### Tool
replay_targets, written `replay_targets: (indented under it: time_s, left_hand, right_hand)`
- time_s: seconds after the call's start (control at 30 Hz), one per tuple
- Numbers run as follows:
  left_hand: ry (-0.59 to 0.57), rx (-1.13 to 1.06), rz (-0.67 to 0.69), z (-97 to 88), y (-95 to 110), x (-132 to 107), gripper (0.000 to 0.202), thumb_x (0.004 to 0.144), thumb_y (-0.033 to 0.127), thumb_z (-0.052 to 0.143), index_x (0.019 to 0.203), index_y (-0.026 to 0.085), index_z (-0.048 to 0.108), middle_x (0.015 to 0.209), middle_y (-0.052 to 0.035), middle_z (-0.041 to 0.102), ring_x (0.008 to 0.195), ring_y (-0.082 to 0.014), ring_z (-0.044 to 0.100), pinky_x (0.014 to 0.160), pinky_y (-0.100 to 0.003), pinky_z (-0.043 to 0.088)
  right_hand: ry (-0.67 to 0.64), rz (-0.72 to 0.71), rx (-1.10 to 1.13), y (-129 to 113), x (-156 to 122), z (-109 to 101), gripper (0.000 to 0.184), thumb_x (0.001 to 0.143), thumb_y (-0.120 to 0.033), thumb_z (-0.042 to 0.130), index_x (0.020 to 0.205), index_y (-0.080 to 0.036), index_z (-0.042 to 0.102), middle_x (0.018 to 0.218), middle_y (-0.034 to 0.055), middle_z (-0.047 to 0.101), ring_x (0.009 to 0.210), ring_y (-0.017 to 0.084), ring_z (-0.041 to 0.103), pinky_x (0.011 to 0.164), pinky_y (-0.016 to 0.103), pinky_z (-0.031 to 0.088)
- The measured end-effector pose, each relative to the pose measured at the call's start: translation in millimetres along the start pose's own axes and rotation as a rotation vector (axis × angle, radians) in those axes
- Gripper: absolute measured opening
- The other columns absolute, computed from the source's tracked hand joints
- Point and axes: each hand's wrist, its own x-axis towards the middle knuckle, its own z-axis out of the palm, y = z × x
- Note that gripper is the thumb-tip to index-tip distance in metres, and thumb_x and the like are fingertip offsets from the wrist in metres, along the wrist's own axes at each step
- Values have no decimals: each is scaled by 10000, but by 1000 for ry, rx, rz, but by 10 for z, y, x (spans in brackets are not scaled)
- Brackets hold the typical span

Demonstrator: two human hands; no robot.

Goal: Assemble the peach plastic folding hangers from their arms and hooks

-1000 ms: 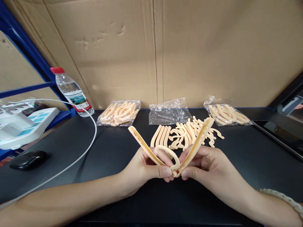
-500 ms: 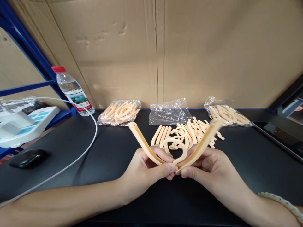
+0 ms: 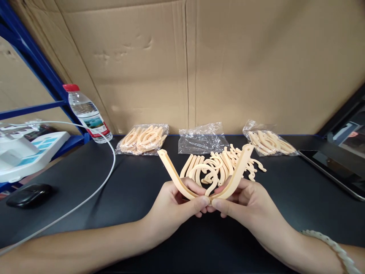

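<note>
Beige plastic parts of a folding clothes hanger meet between my two hands, low in the middle of the head view. My left hand is closed, its thumb and fingers pinching the inner end of the left hanger arm. Likewise closed, my right hand grips the right hanger arm at its inner end. Both arms slant up and outward in a V. Between them the hanger hook stands upright, its foot at the joint by my thumbs. Fingertips partly hide how the pieces fit together there.
Behind my hands lie loose hanger arms, more hooks and small pieces. Farther back are filled bags and a clear plastic bag. A bottle, mouse, cable and tablet sit around.
The right hanger arm has swung a little more upright and inward, its inner end pressing closer to the left arm's. My hands have drawn slightly together; the view has shifted slightly.
</note>
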Motion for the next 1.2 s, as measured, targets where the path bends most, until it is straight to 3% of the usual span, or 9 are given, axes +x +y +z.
replay_targets:
  time_s: [0.2, 0.4, 0.57, 0.63, 0.73, 0.83, 0.93, 1.07, 1.2]
  left_hand:
    - [71, 114, 6, -28, 41, 61, 141, 714, 247, 790, 714, 135, 705, 652, -6, 670, 582, -110, 627, 560, -199, 525]
    - [140, 184, -58, -155, 151, 252, 185, 703, 237, 804, 775, 117, 684, 643, -32, 711, 555, -101, 638, 567, -189, 533]
    - [258, 82, 22, -344, 360, 559, 214, 765, 249, 762, 908, 116, 676, 765, -54, 716, 654, -117, 682, 581, -186, 555]
    - [309, 80, 70, -448, 423, 711, 159, 790, 223, 738, 886, 122, 662, 750, -39, 699, 656, -96, 669, 599, -167, 550]
    - [374, 113, 133, -592, 447, 943, 72, 840, 158, 680, 829, 130, 615, 758, -18, 670, 691, -75, 660, 690, -165, 551]
    - [388, 225, 134, -694, 396, 1157, 48, 877, 154, 639, 887, 117, 609, 841, -24, 659, 748, -106, 656, 713, -238, 566]
    - [353, 407, 68, -765, 323, 1334, 190, 918, 249, 602, 1056, 120, 612, 1000, -59, 653, 829, -165, 653, 707, -331, 574]
    - [286, 696, -10, -847, 272, 1475, 268, 925, 296, 590, 1143, 141, 597, 1113, -83, 635, 921, -199, 645, 781, -386, 564]
    - [267, 971, 12, -889, 281, 1507, 282, 922, 315, 590, 1150, 149, 601, 1159, -85, 623, 983, -226, 632, 835, -420, 547]
  right_hand:
    - [-25, -50, -154, -27, 88, -70, 138, 712, -215, 777, 781, -180, 663, 753, -9, 683, 662, 108, 640, 607, 203, 527]
    - [114, -137, -180, -257, 335, -344, 287, 767, -377, 732, 926, -166, 619, 775, 0, 619, 602, 97, 564, 510, 223, 470]
    - [228, -108, -180, -450, 741, -643, 291, 757, -279, 746, 969, -159, 587, 776, 31, 663, 674, 117, 586, 499, 202, 421]
    - [304, -125, -210, -491, 913, -757, 214, 801, -210, 707, 962, -152, 578, 790, 38, 662, 644, 94, 556, 465, 184, 377]
    - [353, -111, -236, -512, 1141, -907, 78, 889, -180, 619, 952, -148, 587, 850, 39, 657, 645, 75, 543, 506, 175, 418]
    - [368, -35, -278, -479, 1328, -1014, 160, 947, -247, 563, 1064, -143, 600, 994, 55, 649, 768, 125, 617, 657, 264, 533]
    - [387, 51, -354, -405, 1488, -1079, 286, 948, -318, 569, 1193, -171, 579, 1177, 84, 609, 958, 200, 632, 805, 395, 552]
    - [385, 181, -505, -329, 1637, -1122, 335, 935, -322, 591, 1223, -153, 566, 1214, 102, 594, 1010, 224, 623, 842, 423, 540]
    - [372, 288, -689, -344, 1699, -1155, 333, 932, -321, 596, 1213, -145, 573, 1214, 110, 594, 1014, 225, 621, 849, 420, 537]
